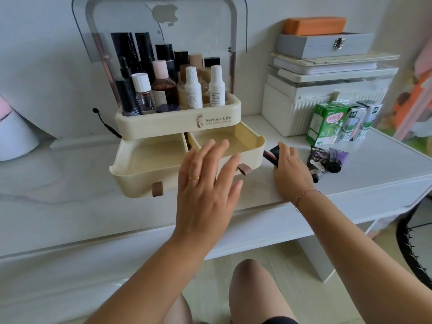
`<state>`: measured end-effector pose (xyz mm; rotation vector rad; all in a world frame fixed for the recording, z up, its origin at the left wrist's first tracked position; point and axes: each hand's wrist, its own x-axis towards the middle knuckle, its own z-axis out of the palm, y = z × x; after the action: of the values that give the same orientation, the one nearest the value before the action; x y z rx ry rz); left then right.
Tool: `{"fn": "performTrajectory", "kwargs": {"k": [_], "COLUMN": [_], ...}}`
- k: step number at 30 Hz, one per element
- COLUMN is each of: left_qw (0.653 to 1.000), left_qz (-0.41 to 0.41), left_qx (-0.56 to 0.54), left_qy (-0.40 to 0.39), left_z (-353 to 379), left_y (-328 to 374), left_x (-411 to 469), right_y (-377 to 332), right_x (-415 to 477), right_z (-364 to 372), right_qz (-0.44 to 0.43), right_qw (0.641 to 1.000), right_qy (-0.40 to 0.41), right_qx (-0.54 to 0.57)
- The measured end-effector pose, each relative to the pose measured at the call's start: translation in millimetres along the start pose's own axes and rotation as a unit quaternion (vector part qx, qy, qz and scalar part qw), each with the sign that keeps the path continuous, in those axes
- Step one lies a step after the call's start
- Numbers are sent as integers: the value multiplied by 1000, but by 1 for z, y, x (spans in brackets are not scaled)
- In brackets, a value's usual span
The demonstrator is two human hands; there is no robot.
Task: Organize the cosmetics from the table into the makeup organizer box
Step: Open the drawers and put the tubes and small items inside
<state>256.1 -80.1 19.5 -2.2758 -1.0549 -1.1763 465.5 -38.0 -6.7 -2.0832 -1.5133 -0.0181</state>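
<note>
The cream makeup organizer box (pixel 177 123) stands on the white table, its clear lid raised and its top tray full of upright bottles (pixel 192 88). Both lower drawers are pulled out and look empty: the left drawer (pixel 140 160) and the right drawer (pixel 247 142). My left hand (pixel 208 183) hovers open, fingers spread, in front of the right drawer. My right hand (pixel 289 169) rests on the table to the right of the box, fingers closed around a black tube with red (pixel 271 155). A dark tube (pixel 316 160) and a purple tube (pixel 336 159) lie just right of that hand.
Three small cartons (pixel 327 123) stand behind the tubes. A white ribbed storage box (pixel 304 113) with a grey case and an orange block stacked on it sits at the back right. The table's front edge (pixel 257 213) runs below my hands; my knee is under it.
</note>
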Motion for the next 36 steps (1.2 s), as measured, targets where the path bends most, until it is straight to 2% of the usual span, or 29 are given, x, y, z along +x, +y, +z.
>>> {"fn": "performTrajectory", "kwargs": {"k": [4,10,14,17,20,23,25,27,32,36], "left_qw": [995,994,996,996,989,965,942,927,918,907], "left_qz": [-22,-39,-40,-60,-134,-226,-276,-303,-316,-331], "left_qx": [70,94,65,13,-54,-129,-183,-218,-238,-259], "left_qy": [-74,-44,-44,-58,-29,43,58,42,-24,-28], "left_z": [0,-2,-7,-14,-30,-49,-55,-57,-49,-41], "left_y": [-10,-30,-36,-42,-59,-84,-101,-115,-137,-141], "left_x": [25,23,19,16,18,21,21,21,15,11], "right_y": [3,-4,-33,-76,-127,-178,-204,-221,-226,-223], "right_x": [-4,-8,-6,-4,0,6,9,10,6,3], "right_z": [0,-17,-44,-62,-64,-51,-37,-23,-7,-7], "right_qz": [14,15,-50,-104,-148,-192,-209,-222,-256,-281], "right_qw": [999,985,971,957,940,926,923,927,929,921], "right_qy": [43,122,145,96,-30,-127,-163,-183,-177,-193], "right_qx": [30,120,186,254,305,300,277,243,199,190]}}
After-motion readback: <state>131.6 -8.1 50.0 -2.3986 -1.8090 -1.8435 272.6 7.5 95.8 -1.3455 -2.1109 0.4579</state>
